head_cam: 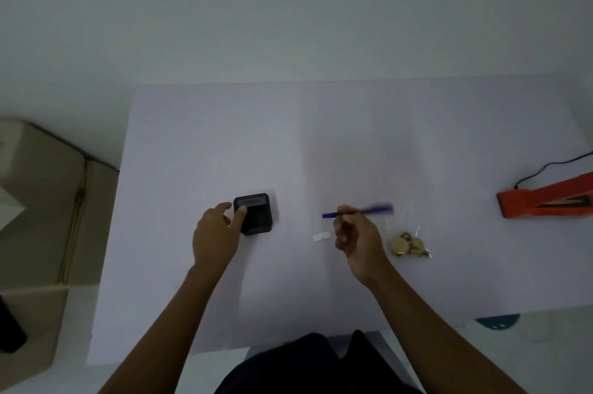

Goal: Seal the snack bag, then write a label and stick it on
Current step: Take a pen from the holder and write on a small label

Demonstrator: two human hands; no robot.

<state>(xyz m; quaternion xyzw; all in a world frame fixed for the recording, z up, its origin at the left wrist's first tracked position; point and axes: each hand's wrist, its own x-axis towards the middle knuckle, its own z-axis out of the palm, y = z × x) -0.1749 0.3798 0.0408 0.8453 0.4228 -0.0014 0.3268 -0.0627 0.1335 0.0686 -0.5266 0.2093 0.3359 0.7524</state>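
A clear snack bag (409, 241) with round golden snacks lies on the white table (321, 143), right of centre. A small white label (321, 236) lies flat just left of my right hand (357, 239). That hand is shut on a blue pen (359, 211), held level above the table and blurred. My left hand (218, 233) rests against a black square holder (253, 213), thumb on its left side and a finger on its top edge.
An orange heat sealer (545, 199) with a black cord lies at the table's right edge. A beige unit (41, 201) stands off the table to the left. A teal object (497, 321) pokes out at the near right edge.
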